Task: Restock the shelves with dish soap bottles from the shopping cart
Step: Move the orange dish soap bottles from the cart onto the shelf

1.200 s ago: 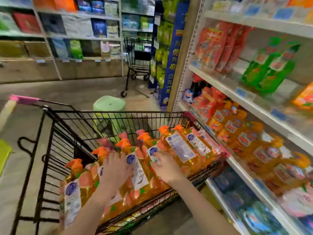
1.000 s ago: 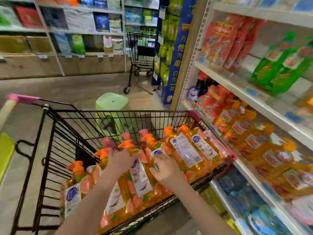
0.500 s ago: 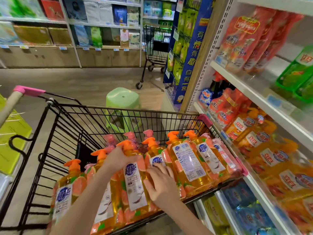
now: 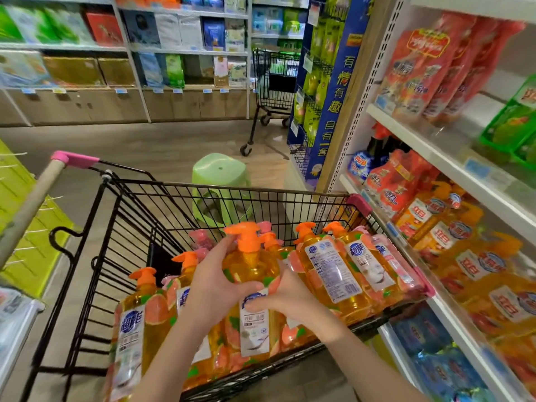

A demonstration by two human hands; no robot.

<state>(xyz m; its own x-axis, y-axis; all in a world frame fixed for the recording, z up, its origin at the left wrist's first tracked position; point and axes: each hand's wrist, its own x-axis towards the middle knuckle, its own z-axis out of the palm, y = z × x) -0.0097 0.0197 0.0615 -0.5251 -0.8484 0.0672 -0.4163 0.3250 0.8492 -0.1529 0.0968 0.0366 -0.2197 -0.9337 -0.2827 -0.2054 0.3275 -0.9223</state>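
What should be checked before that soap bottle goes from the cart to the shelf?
1. Left hand grips the bottle near its neck: ok.
2. Right hand holds its labelled body: ok.
3. Orange pump cap in place: ok.
4. Bottle out of the cart: not ok, it is over the basket.
5. Free gap on the shelves: cannot tell, blurred.

Bright, even indoor light leaves only soft, faint shadows, the wide lens bows straight lines toward the edges, and motion blur smears the right-hand shelves (image 4: 435, 149), while the bottles (image 4: 327, 274) in the cart (image 4: 261, 195) look fairly sharp.
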